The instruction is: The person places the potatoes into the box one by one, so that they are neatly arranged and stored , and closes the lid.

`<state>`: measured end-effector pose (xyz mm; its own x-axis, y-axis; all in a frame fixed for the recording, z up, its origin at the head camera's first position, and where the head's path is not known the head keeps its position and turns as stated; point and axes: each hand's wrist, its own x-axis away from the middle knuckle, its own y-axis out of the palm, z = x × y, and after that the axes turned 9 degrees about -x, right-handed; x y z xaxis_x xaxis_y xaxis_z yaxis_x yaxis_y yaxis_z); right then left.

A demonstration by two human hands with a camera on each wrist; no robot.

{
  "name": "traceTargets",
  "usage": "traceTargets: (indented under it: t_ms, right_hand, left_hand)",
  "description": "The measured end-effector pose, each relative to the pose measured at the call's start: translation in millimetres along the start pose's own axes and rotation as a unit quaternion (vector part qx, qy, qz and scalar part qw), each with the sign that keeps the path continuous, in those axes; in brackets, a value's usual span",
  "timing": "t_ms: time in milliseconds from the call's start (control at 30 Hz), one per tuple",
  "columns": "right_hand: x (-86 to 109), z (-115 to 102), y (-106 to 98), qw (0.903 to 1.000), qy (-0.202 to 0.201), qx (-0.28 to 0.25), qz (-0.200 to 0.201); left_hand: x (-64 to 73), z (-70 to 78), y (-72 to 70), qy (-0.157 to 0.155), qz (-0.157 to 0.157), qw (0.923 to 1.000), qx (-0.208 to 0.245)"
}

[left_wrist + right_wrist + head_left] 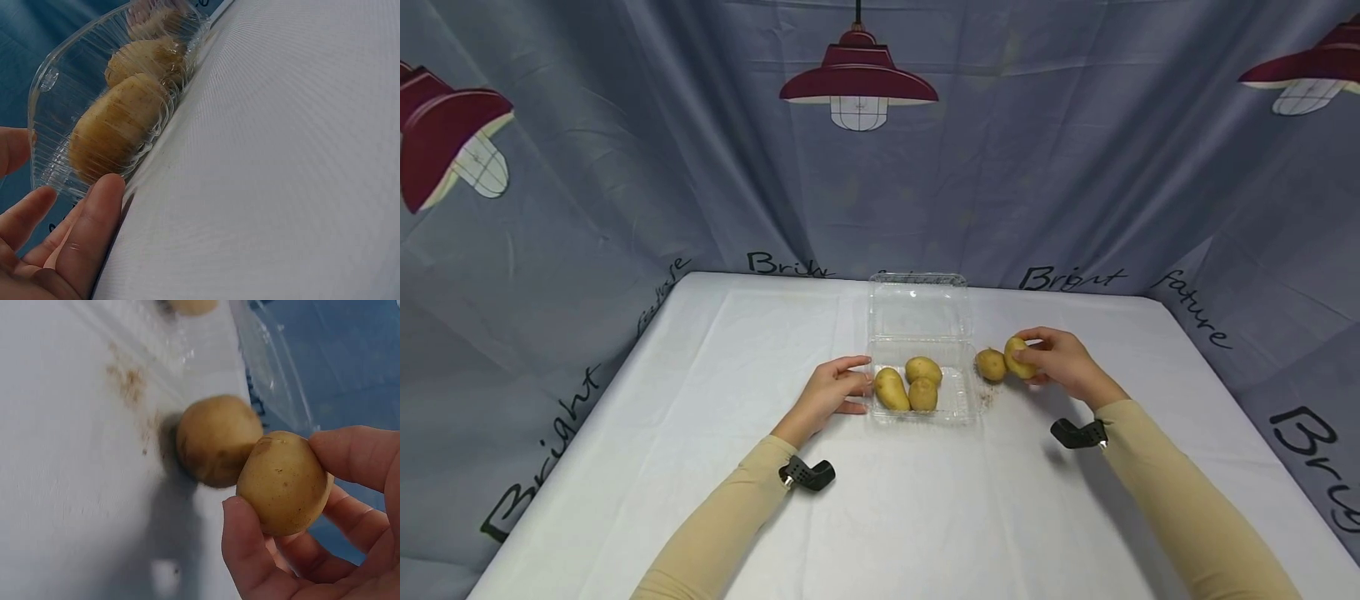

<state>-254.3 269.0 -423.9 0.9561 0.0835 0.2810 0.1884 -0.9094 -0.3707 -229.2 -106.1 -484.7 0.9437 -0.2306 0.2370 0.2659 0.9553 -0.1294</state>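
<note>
Between thumb and fingers my right hand [1064,360] pinches a potato [284,484], yellow-skinned and held just above the table. Close beside it another potato [990,365] rests on the cloth, partly overlapped by the held one in the right wrist view. A clear plastic clamshell box [957,398] stands in the middle with its lid [919,308] folded back. Inside its base lie three potatoes: a long one [891,389] on the left, one [922,370] behind, one [922,395] in front. My left hand [826,393] has its loosely extended fingertips at the box's left wall.
Brown crumbs of soil [128,381] lie on the white-covered table [737,350] just right of the box. A grey-blue curtain [1000,167] printed with lamps and writing hangs behind and at both sides. Each wrist carries a small black camera [808,474].
</note>
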Motion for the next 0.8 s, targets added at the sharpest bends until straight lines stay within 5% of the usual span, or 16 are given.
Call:
traceTargets:
  t_ms: [800]
  right_hand:
    - [4.1,-47.0,45.3,0.9984,-0.045,0.004,-0.035]
  left_hand:
    - [-0.8,-0.9,1.0,0.001,0.007,1.0000,-0.001]
